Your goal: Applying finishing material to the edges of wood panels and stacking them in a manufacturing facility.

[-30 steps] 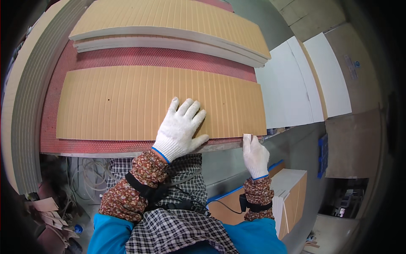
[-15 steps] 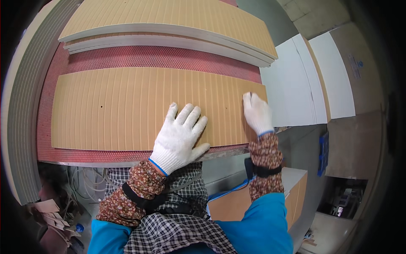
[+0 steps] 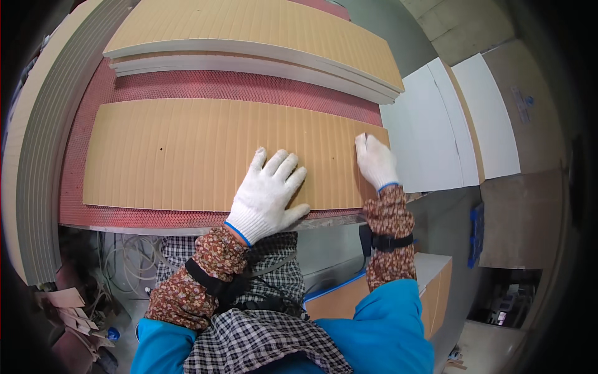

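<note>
A tan grooved board lies flat on a red mesh table surface. My left hand, in a white knit glove, rests palm down with fingers spread on the board near its front edge. My right hand, also gloved, lies on the board's right end with the fingers reaching toward its far right corner. Neither hand holds anything.
A stack of similar tan boards lies further back on the table. White panels lean at the right. A thick pile of grey sheets curves along the left. A tan box and cables sit below the table.
My right hand rose from the board's front right corner onto its right end and slid toward the far corner. The board shifted away from the table's front edge. My left hand stayed pressed flat.
</note>
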Motion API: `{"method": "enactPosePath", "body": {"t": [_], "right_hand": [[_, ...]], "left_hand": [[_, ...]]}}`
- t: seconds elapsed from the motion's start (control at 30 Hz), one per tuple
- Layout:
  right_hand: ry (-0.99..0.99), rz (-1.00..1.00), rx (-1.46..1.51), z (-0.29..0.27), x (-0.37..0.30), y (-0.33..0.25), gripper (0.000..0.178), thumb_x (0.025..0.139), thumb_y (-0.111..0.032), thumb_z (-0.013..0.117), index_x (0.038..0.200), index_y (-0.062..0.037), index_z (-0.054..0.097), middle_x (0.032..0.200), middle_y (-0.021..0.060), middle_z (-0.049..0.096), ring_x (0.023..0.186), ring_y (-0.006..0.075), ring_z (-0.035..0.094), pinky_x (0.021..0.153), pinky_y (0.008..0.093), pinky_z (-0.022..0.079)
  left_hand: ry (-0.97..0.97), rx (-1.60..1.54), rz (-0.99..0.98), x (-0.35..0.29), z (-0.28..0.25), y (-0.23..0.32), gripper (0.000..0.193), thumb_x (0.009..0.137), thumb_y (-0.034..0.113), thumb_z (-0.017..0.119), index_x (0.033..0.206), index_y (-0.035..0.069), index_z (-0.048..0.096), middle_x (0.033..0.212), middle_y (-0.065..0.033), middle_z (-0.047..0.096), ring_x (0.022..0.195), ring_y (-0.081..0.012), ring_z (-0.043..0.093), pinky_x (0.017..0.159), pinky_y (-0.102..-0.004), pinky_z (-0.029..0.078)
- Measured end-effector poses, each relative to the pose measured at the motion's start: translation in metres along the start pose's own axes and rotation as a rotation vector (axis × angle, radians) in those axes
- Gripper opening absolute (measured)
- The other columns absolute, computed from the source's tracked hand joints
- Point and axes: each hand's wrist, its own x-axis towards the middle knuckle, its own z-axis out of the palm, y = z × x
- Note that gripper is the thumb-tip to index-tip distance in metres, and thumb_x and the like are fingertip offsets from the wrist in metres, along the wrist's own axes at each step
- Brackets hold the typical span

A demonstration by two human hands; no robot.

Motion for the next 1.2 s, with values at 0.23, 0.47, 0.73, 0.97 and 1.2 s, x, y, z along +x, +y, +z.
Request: {"method": "enactPosePath", "body": {"t": [0.23, 0.47, 0.73, 0.97, 1.2], "right_hand": [[-0.015, 0.082, 0.032, 0.004, -0.135, 0.014, 0.053, 0.113, -0.046, 0.036, 0.106, -0.0009, 0.064, 0.081, 0.0306, 0.072, 0.081, 0.0499, 0.072, 0.078, 0.0613, 0.053], [0.044, 0.07, 0.041, 0.008, -0.148, 0.021, 0.05, 0.112, -0.045, 0.041, 0.099, -0.0025, 0.065, 0.076, 0.0281, 0.071, 0.077, 0.0479, 0.072, 0.074, 0.06, 0.054], [0.033, 0.005, 0.025, 0.002, -0.012, 0.011, 0.055, 0.112, -0.045, 0.036, 0.106, 0.0, 0.068, 0.098, 0.0321, 0.073, 0.095, 0.05, 0.072, 0.089, 0.0612, 0.053], [0.066, -0.029, -0.03, 0.002, 0.077, 0.009, 0.06, 0.111, -0.047, 0.033, 0.114, 0.0003, 0.069, 0.112, 0.0298, 0.074, 0.108, 0.0487, 0.07, 0.098, 0.0606, 0.051], [0.014, 0.026, -0.002, -0.001, 0.027, 0.004, 0.06, 0.111, -0.044, 0.03, 0.114, 0.0002, 0.069, 0.11, 0.0329, 0.073, 0.106, 0.0506, 0.071, 0.097, 0.0609, 0.052]], "left_hand": [[-0.001, 0.023, 0.014, 0.001, 0.002, 0.001, 0.07, 0.085, 0.05, 0.077, 0.138, 0.007, 0.06, 0.142, -0.0162, 0.056, 0.143, -0.036, 0.047, 0.124, -0.0605, 0.031], [-0.025, 0.022, 0.016, 0.004, 0.003, 0.004, 0.071, 0.085, 0.049, 0.077, 0.138, 0.006, 0.06, 0.143, -0.0174, 0.056, 0.143, -0.037, 0.047, 0.124, -0.0607, 0.03], [-0.051, 0.029, -0.006, 0.003, 0.0, 0.006, 0.072, 0.084, 0.049, 0.078, 0.139, 0.006, 0.06, 0.144, -0.018, 0.055, 0.143, -0.0377, 0.047, 0.124, -0.062, 0.03], [-0.039, -0.002, 0.0, 0.004, -0.001, 0.007, 0.071, 0.084, 0.049, 0.078, 0.139, 0.007, 0.06, 0.143, -0.0182, 0.056, 0.142, -0.0378, 0.047, 0.123, -0.0622, 0.031], [-0.004, 0.009, 0.017, 0.004, 0.003, 0.004, 0.071, 0.085, 0.049, 0.077, 0.138, 0.006, 0.06, 0.142, -0.0179, 0.056, 0.141, -0.0371, 0.048, 0.123, -0.0612, 0.031]]}}
